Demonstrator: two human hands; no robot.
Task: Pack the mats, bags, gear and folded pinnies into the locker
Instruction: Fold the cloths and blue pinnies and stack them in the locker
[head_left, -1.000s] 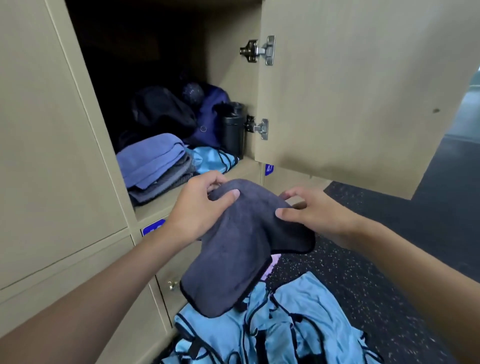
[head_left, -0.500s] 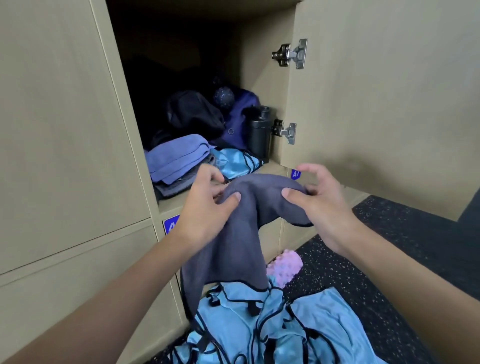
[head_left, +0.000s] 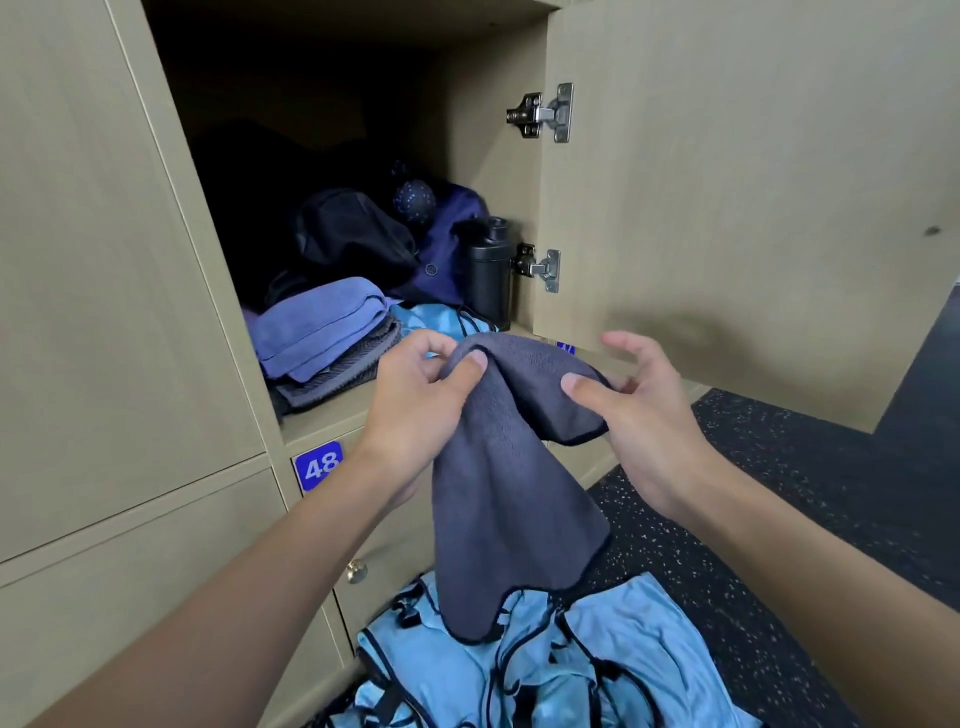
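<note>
Towel (head_left: 511, 499), grey, sits at the centre of my head view, outside the locker (head_left: 322, 415) and just in front of its shelf edge. My left hand (head_left: 415, 410) pinches the top fold between thumb and curled fingers. My right hand (head_left: 644, 415), at 3 o'clock of it, pinches the other end under the thumb, with its upper fingers lifted clear. The cloth hangs toward 6 o'clock, and its lower hem touches the heap of blue pinnies (head_left: 545, 660) on the floor (head_left: 779, 493). At 11 o'clock the open locker holds a folded stack (head_left: 322, 332), dark bags (head_left: 353, 234) behind it and a black bottle (head_left: 488, 270) by the hinge side. The door (head_left: 727, 182) stands open at 2 o'clock. A plate (head_left: 318, 466) at 9 o'clock reads 48.
</note>
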